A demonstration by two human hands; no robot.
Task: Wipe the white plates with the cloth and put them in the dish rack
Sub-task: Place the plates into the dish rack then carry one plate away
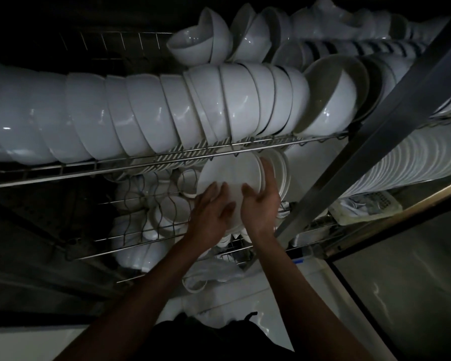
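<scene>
Plate (231,178), white and round, stands on edge in the lower tier of the rack (167,160), just under the front rail of the upper shelf. Both hands are on it. The left hand (211,212) lies against its lower left part, fingers fairly straight and spread over the face, thumb pointing toward the right hand; it presses rather than clasps. The right hand (261,204) holds the right side: its thumb lies on the near face while the fingers (267,170) reach up along the right rim and curl behind it, so the rim sits between thumb and fingers. The upper and middle part of the plate shows bare between the two hands.

Just right of the plate, behind the right fingers, more plates (281,173) stand on edge, close against it. To the left in the same tier, small bowls (172,207) sit among wavy wire dividers. On the upper shelf a long row of white bowls (141,113) lies nested on their sides, with further bowls piled behind. A metal post (375,121) slants across on the right, and beyond it a long row of plates (406,162) stands edge to edge. Below the rack something pale and crumpled (214,272) lies in the dimness; whether it is the cloth I cannot tell.
</scene>
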